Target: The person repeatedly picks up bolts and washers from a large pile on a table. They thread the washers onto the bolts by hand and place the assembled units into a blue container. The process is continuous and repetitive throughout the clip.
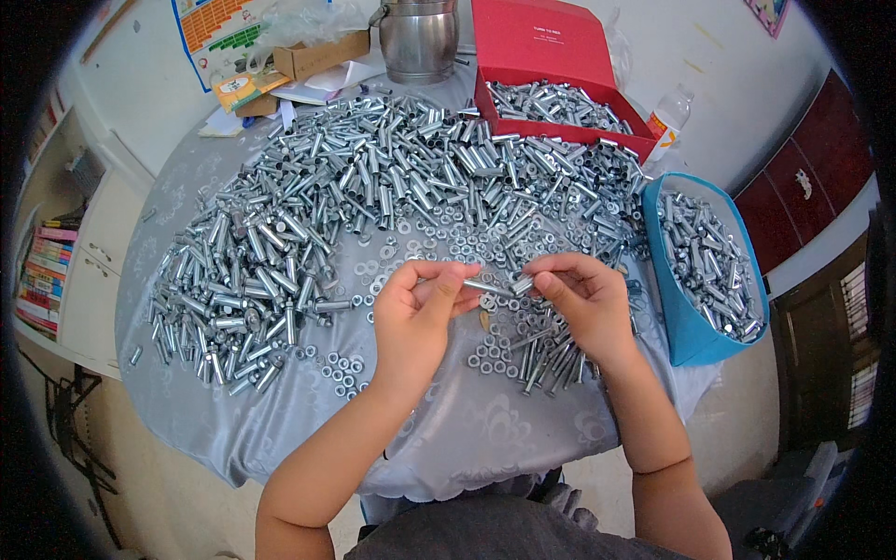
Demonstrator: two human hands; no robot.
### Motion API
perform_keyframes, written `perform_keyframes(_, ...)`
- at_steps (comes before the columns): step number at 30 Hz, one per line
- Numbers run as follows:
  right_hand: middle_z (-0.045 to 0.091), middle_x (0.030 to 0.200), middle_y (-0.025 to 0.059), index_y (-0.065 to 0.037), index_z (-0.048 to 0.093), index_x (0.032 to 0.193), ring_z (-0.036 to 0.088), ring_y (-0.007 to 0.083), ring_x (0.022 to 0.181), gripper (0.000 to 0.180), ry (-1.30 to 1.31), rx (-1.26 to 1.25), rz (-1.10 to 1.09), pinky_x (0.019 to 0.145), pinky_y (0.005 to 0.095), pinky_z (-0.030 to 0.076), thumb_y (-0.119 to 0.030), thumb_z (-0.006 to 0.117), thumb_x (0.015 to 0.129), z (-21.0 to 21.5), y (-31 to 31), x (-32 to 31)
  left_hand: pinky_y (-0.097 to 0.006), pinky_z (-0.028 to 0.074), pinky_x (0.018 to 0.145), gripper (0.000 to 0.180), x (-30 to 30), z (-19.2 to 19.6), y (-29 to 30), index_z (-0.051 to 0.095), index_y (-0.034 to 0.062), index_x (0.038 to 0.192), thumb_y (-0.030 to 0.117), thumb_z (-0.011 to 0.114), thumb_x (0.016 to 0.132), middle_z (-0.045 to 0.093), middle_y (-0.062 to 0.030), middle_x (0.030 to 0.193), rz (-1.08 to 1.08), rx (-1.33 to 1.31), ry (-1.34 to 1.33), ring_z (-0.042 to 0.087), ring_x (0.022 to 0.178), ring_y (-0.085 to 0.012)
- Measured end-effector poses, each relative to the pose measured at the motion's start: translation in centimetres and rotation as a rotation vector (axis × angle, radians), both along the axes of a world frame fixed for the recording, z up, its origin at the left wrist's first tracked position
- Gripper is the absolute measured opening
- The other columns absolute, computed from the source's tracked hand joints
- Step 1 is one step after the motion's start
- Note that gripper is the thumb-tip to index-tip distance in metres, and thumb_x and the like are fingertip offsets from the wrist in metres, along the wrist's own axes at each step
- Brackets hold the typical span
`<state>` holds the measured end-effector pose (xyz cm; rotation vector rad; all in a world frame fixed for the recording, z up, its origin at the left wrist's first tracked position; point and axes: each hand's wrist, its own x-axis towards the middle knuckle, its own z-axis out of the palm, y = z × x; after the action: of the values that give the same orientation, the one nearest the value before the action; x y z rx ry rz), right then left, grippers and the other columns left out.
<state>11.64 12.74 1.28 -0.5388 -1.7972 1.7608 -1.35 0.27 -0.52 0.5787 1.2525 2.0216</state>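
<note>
1. We see our left hand [417, 313] raised over the middle of the round table [467, 439], its fingers curled closed and pinching one end of a small silver bolt [492, 286].
2. Our right hand [583, 299] meets it from the other side, fingers closed on a short metal sleeve [523, 283] at the bolt's far end, so the two hands share the one piece between them.
3. The bolt lies roughly level, just above the grey patterned cloth and a scatter of loose nuts and washers [509, 350].
4. Just below our right hand we find a small bundle of finished bolts [551, 359] lying on the cloth.
5. A wide heap of silver sleeves [308, 224] arcs across the far and left part of the table, well beyond our hands.
6. At our right, touching the table edge, sits a blue tub [686, 322] holding more metal pieces.
7. At the far side an open red box [560, 103] is filled with the same sleeves, and a steel pot [417, 39] stands just left of it.
8. A clear plastic bottle [668, 117] stands beside the red box, near the blue tub.
</note>
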Motion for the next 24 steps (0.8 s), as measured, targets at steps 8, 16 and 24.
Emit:
perform_keyframes(8, 0.059, 0.093, 0.0086, 0.003, 0.056, 0.093, 0.057, 0.0133, 0.085, 0.016, 0.103, -0.081, 0.06, 0.078, 0.024, 0.046, 0.002, 0.059, 0.078, -0.28, -0.22, -0.1, -0.03, 0.05, 0.075, 0.017, 0.26, 0.21, 0.1, 0.048, 0.0022, 0.091, 0.018, 0.052, 0.086, 0.058, -0.0166, 0.098, 0.093, 0.042, -0.054, 0.059, 0.082, -0.0179)
perform_keyframes(16, 0.057, 0.096, 0.0098, 0.004, 0.055, 0.091, 0.056, 0.0142, 0.088, 0.015, 0.113, -0.042, 0.097, 0.079, 0.025, 0.046, 0.005, 0.059, 0.076, -0.24, -0.77, -0.15, -0.031, 0.049, 0.076, 0.018, 0.43, 0.37, 0.07, 0.048, 0.0023, 0.092, 0.018, 0.053, 0.086, 0.058, -0.0161, 0.098, 0.153, 0.018, -0.087, 0.059, 0.085, -0.0194)
perform_keyframes(24, 0.057, 0.095, 0.0096, 0.004, 0.055, 0.089, 0.056, 0.0144, 0.088, 0.015, 0.062, -0.015, 0.117, 0.079, 0.025, 0.046, 0.007, 0.059, 0.075, 0.21, -0.8, 0.05, -0.031, 0.049, 0.075, 0.019, 0.12, 0.57, -0.07, 0.047, 0.0019, 0.092, 0.018, 0.054, 0.085, 0.059, -0.0163, 0.096, 0.137, 0.003, -0.066, 0.059, 0.085, -0.0199)
